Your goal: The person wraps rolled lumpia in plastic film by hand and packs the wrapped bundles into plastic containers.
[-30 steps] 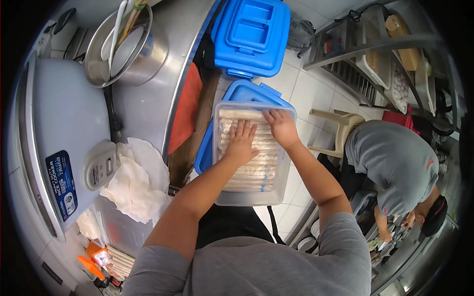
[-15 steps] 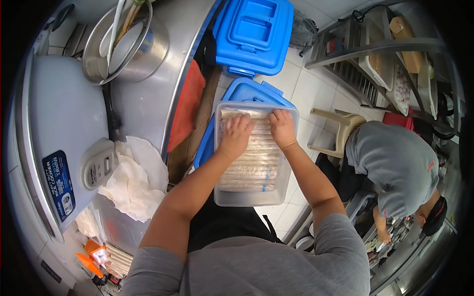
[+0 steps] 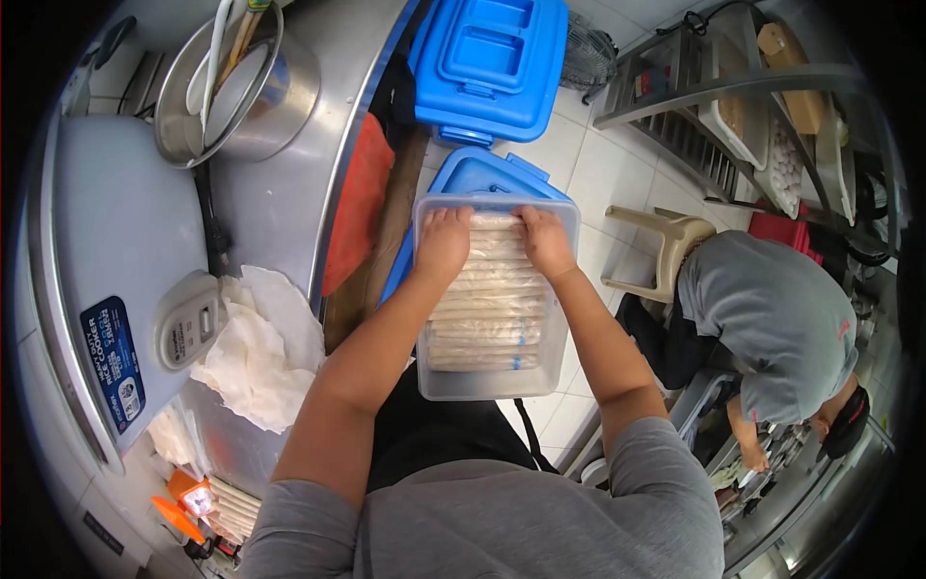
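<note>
A clear plastic tub [image 3: 545, 381] holds a row of long, pale rolls [image 3: 487, 301], like uncooked spring rolls, under a sheet or bag of clear plastic. At the tub's far end, my left hand [image 3: 444, 243] curls its fingers over the far left corner of the wrapped rolls. Level with it on the right, my right hand [image 3: 546, 241] is closed the same way at the far right corner, fingertips on the plastic. Beneath the tub lies a blue lid or bin [image 3: 463, 174], partly hidden.
A closed blue bin [image 3: 492, 68] stands on the tiled floor ahead. To the left, a steel table [image 3: 280, 183] carries a rice cooker [image 3: 145, 232], a steel pot [image 3: 280, 106] and pale wrapper sheets [image 3: 265, 357]. On the right, a co-worker [image 3: 772, 318] bends over beside a beige stool [image 3: 666, 246].
My left hand has slid forward and left, from the top of the rolls to their far left corner. My right hand has shifted slightly nearer.
</note>
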A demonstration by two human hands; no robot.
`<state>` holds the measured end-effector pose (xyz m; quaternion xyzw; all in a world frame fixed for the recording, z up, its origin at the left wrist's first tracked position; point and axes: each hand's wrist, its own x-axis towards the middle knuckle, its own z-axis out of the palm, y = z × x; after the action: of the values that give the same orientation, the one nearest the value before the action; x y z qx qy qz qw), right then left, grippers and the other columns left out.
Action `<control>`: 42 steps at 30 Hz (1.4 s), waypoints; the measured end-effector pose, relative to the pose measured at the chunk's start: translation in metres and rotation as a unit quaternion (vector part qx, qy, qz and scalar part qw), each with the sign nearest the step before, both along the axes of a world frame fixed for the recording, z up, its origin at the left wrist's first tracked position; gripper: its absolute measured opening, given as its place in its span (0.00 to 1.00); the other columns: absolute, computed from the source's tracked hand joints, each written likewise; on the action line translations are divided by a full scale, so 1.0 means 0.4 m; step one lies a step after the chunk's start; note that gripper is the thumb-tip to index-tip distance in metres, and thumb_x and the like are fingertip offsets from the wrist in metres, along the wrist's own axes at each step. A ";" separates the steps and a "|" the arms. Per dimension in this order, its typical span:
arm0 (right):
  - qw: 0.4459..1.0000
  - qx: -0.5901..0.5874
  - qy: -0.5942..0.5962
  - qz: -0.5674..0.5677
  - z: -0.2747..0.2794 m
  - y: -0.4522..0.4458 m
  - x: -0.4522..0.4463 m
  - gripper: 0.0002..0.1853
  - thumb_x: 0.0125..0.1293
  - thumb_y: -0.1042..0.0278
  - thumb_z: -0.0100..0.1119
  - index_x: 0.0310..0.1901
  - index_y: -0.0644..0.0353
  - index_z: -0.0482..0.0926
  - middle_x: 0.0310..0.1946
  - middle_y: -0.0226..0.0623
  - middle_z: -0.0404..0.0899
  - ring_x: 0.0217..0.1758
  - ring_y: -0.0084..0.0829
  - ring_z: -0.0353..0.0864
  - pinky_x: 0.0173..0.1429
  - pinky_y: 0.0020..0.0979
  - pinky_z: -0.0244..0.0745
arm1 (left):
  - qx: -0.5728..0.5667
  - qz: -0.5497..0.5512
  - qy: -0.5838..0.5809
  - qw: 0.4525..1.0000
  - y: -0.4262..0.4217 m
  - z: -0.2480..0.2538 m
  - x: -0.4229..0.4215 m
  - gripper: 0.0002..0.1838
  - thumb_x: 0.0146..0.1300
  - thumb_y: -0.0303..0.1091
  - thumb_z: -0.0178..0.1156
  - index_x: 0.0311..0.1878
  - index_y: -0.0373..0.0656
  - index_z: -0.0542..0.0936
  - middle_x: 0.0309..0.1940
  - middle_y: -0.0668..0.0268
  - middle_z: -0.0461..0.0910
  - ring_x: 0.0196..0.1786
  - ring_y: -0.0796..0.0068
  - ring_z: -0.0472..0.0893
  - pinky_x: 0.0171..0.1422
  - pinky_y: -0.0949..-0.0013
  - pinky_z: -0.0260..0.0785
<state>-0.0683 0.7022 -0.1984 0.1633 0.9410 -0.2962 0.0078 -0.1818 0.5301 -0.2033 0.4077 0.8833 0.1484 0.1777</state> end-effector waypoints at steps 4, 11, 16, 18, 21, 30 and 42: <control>0.999 0.023 -0.023 0.003 -0.013 -0.007 -0.012 0.09 0.66 0.70 0.54 0.47 0.58 0.77 0.41 0.40 0.83 0.47 0.45 0.79 0.55 0.43 0.67 | 0.014 0.043 0.012 0.999 0.006 -0.032 0.003 0.14 0.66 0.29 0.48 0.52 0.40 0.76 0.49 0.56 0.81 0.58 0.56 0.76 0.70 0.52 0.58; 0.975 0.171 0.142 0.020 -0.016 -0.054 0.024 0.19 0.60 0.74 0.54 0.54 0.56 0.77 0.54 0.39 0.78 0.59 0.41 0.75 0.63 0.45 0.65 | -0.084 0.028 0.002 0.996 0.031 -0.020 -0.002 0.13 0.62 0.26 0.48 0.48 0.42 0.78 0.47 0.56 0.81 0.57 0.56 0.76 0.68 0.52 0.58; 0.981 0.168 0.091 0.038 -0.063 -0.092 0.050 0.26 0.60 0.73 0.52 0.63 0.56 0.73 0.63 0.38 0.71 0.69 0.39 0.68 0.72 0.49 0.57 | 0.057 0.038 0.034 0.997 0.007 -0.037 0.003 0.15 0.62 0.29 0.51 0.51 0.40 0.78 0.48 0.57 0.81 0.58 0.56 0.75 0.68 0.53 0.58; 0.981 0.176 0.083 0.023 -0.066 -0.098 0.053 0.26 0.61 0.72 0.52 0.63 0.56 0.72 0.64 0.38 0.71 0.69 0.39 0.67 0.74 0.50 0.55 | 0.120 0.015 0.044 0.992 -0.016 -0.009 0.037 0.17 0.62 0.29 0.51 0.54 0.38 0.77 0.53 0.57 0.78 0.62 0.57 0.72 0.71 0.51 0.55; 0.977 0.197 0.078 -0.009 -0.067 -0.106 0.055 0.25 0.63 0.71 0.51 0.64 0.56 0.72 0.63 0.38 0.71 0.70 0.40 0.67 0.74 0.53 0.52 | 0.113 -0.030 0.066 0.991 -0.052 0.025 0.097 0.23 0.63 0.29 0.51 0.62 0.37 0.72 0.63 0.56 0.70 0.68 0.56 0.66 0.77 0.48 0.49; 0.988 0.111 0.096 -0.048 0.024 -0.136 0.087 0.24 0.61 0.75 0.56 0.61 0.56 0.71 0.63 0.42 0.69 0.68 0.43 0.66 0.75 0.56 0.48 | 0.052 -0.019 0.017 0.998 -0.050 0.008 0.120 0.30 0.63 0.31 0.56 0.69 0.40 0.66 0.70 0.54 0.61 0.76 0.54 0.57 0.80 0.46 0.42; 0.985 -0.099 0.126 0.060 0.259 -0.358 0.158 0.23 0.56 0.81 0.58 0.55 0.59 0.75 0.53 0.47 0.76 0.57 0.49 0.73 0.63 0.46 0.66 | 0.393 0.075 -0.625 0.670 -0.415 0.823 0.115 0.15 0.60 0.30 0.60 0.49 0.35 0.79 0.37 0.65 0.75 0.42 0.67 0.75 0.54 0.63 0.66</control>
<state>-0.0049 0.5589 -0.0947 0.0667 0.9086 -0.4051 -0.0768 -0.1358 0.3640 0.1260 0.1844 0.4528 0.7147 0.5002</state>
